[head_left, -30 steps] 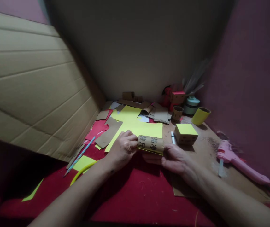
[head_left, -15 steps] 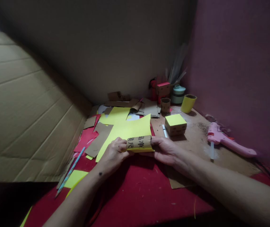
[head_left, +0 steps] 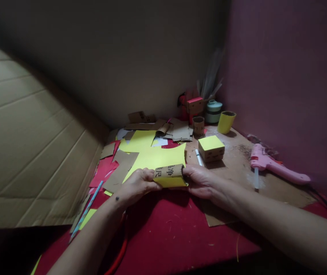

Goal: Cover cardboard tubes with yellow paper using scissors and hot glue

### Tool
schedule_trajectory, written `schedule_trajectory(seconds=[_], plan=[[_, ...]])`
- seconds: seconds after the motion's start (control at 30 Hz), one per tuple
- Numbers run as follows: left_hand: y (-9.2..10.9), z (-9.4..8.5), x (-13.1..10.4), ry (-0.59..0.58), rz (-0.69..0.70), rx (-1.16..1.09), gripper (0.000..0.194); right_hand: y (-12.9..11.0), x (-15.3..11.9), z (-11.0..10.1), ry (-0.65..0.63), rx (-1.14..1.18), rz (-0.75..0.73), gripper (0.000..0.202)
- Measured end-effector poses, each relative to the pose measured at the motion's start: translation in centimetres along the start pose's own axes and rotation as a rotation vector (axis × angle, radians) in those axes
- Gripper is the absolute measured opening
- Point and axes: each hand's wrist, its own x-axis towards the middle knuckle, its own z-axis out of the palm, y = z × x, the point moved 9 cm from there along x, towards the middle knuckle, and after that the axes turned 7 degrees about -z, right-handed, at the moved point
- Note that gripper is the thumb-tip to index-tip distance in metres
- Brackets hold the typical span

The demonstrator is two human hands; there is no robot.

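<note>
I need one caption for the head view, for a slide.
Two hands, left and right, hold a printed cardboard tube against yellow paper.

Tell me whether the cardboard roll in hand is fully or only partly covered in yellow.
Only partly: the cardboard roll shows bare, printed cardboard on top, with yellow paper along its lower front.

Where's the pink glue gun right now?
In the head view, the pink glue gun lies at the right, on the brown cardboard beside the purple wall, beyond the right forearm.
</note>
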Motion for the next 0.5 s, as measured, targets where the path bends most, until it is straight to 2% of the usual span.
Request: schedule_trajectory(seconds=[0.2,0.5], plan=[[-0.07,0.91,0.12,-0.11,-0.119,-0.094,0.016,0.38,0.39,-0.66,0.003,-0.062,-0.032,0.04],[-0.43,1.06,0.38,-0.126,-0.2,-0.119,0.015,0.18,0.57,-0.95,0.02,-0.101,-0.041,0.038]])
